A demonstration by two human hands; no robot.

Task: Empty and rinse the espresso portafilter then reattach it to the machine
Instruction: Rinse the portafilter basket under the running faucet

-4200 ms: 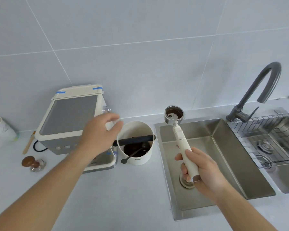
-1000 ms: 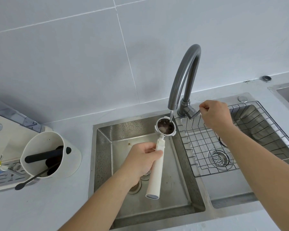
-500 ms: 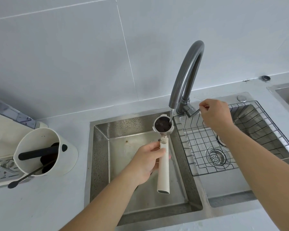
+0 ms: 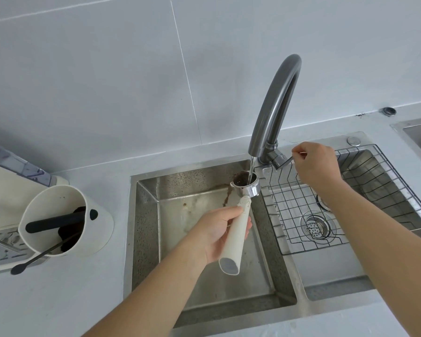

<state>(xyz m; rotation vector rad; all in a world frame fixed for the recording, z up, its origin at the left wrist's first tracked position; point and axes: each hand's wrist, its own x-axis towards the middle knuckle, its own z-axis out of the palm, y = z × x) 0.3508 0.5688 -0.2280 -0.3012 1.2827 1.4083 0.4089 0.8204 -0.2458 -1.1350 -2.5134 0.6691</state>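
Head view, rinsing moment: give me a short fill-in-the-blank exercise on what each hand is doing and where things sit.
1. The left hand holds the portafilter by its white ____.
2. Water from the faucet falls into the portafilter's ____.
3. The right hand pinches the faucet's ____.
4. The wire rack sits in the ____ sink basin.

Missing words: handle; basket; lever; right

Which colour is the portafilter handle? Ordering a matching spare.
Cream white, with a chrome head; the portafilter shows clearly in the head view.
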